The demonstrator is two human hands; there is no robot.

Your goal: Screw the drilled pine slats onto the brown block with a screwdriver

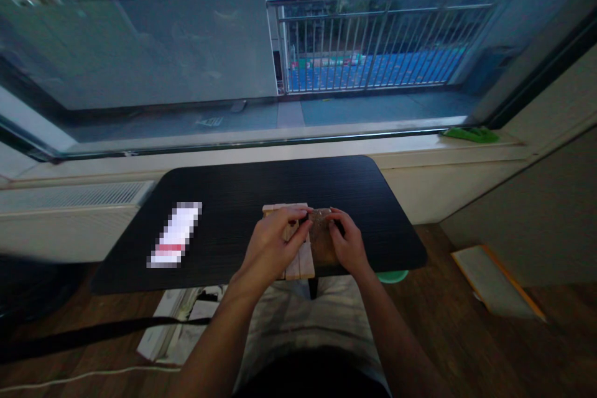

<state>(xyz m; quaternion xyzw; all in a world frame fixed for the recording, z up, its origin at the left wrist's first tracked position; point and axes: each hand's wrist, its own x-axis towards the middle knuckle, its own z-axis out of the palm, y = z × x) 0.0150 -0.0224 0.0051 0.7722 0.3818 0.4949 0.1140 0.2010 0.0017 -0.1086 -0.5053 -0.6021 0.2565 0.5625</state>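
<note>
My left hand (270, 239) reaches over a pale wooden piece made of slats (301, 266), on the black table near its front edge. Its thumb and fingers come together in a pinch; whatever lies between the fingertips is too small to make out. Right beside the wood is a clear, shiny plastic bag (321, 239) with something brownish in or under it. My right hand (349, 241) has its thumb and bent forefinger closed at the bag's right edge. The hands partly cover both the wood and the bag.
The black table (261, 180) stands against a window sill (233, 143). A blurred-out bright phone-like rectangle (175, 236) lies on its left. A green item (470, 134) rests on the sill. Below left is an open white box (163, 323); an orange-edged panel (499, 280) is on the floor right.
</note>
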